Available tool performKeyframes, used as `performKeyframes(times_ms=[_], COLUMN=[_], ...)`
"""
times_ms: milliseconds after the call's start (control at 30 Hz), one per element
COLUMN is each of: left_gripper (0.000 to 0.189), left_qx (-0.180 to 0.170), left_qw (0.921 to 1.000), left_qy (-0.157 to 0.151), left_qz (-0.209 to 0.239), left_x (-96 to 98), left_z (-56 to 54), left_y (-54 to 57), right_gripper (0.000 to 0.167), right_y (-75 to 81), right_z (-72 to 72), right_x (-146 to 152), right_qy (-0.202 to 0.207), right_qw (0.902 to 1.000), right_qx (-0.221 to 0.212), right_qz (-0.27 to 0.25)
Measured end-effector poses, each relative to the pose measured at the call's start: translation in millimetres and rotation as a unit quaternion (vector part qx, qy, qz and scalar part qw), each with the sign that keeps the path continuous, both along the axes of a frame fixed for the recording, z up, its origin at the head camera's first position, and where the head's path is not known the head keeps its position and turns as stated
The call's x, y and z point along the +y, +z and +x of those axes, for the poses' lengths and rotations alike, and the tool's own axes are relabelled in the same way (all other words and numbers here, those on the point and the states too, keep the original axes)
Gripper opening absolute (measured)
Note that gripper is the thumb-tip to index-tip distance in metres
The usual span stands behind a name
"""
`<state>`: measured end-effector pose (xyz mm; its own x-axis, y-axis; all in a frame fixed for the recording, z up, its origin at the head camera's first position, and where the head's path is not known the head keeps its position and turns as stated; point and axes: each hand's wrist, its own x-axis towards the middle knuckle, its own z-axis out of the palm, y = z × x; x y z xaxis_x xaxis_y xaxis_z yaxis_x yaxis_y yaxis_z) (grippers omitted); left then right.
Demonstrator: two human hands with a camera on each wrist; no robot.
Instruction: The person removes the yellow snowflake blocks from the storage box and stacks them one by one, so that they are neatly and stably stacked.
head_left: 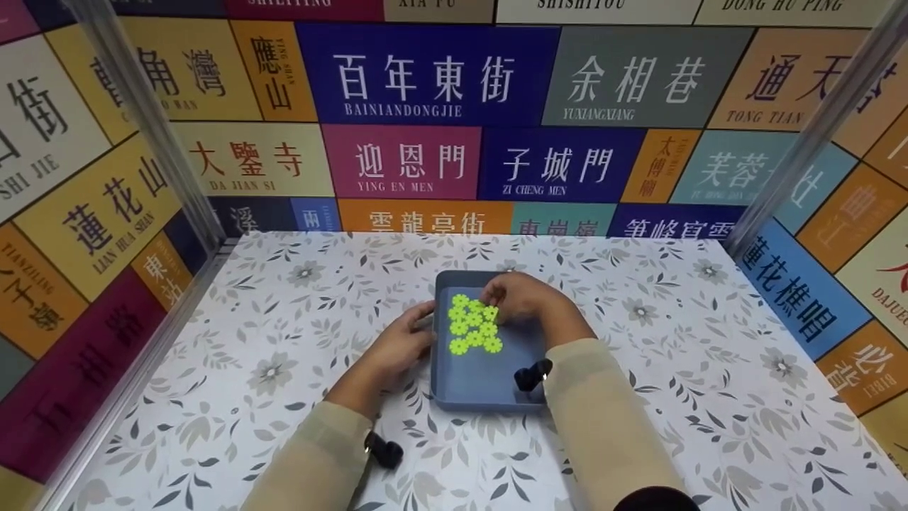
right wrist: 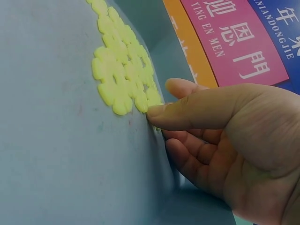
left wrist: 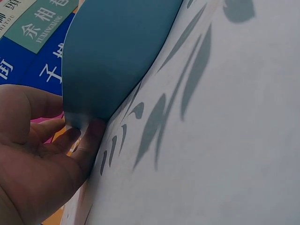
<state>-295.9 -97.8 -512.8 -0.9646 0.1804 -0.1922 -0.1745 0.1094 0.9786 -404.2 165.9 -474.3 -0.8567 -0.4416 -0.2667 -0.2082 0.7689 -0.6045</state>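
A shallow blue-grey tray [head_left: 482, 387] stands on the table, with a cluster of flat, bright yellow-green flower-shaped pieces [head_left: 468, 326] lying in its left part. My right hand [head_left: 523, 294] reaches in over the tray's far right corner. Its thumb and fingertips pinch a flower piece [right wrist: 153, 97] at the edge of the cluster; part of that piece is hidden by the thumb. At the tray's left side, my left hand [head_left: 404, 344] grips the wall [left wrist: 112, 56]. Some left fingertips are low on the outer wall, close to the tabletop.
White cloth with grey flowers and leaves covers the table [head_left: 284, 319]. Colourful panels with Chinese lettering [head_left: 425, 74] rise behind it and at both sides. Metal posts [head_left: 152, 121] stand at the back corners. A small black device [head_left: 383, 449] is on each sleeve.
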Motion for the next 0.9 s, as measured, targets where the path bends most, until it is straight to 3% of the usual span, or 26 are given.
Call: performKeyframes(times_ms=[367, 500, 667, 900], left_gripper=[0.067, 0.066, 0.065, 0.065], left_qx=[0.003, 0.004, -0.003, 0.014], left_qw=[0.9999, 0.9999, 0.9998, 0.9998], left_qy=[0.0, 0.001, 0.001, -0.004], left_qz=[0.011, -0.009, -0.019, -0.014], left_x=[0.8, 1.5, 1.6, -0.7], left_z=[0.3, 0.5, 0.1, -1.0], left_y=[-1.7, 0.5, 1.9, -2.7], right_gripper=[0.033, 0.033, 0.034, 0.037], right_y=[1.7, 4.2, 8.8, 22.2], right_z=[-0.2, -1.1, -1.1, 3.6], right_x=[1, 3, 5, 12], right_qy=[-0.014, -0.013, -0.049, -0.084], right_qw=[0.9997, 0.9998, 0.9973, 0.9855], right_qx=[-0.007, -0.016, -0.032, -0.041], right_qz=[0.02, 0.007, -0.045, -0.141])
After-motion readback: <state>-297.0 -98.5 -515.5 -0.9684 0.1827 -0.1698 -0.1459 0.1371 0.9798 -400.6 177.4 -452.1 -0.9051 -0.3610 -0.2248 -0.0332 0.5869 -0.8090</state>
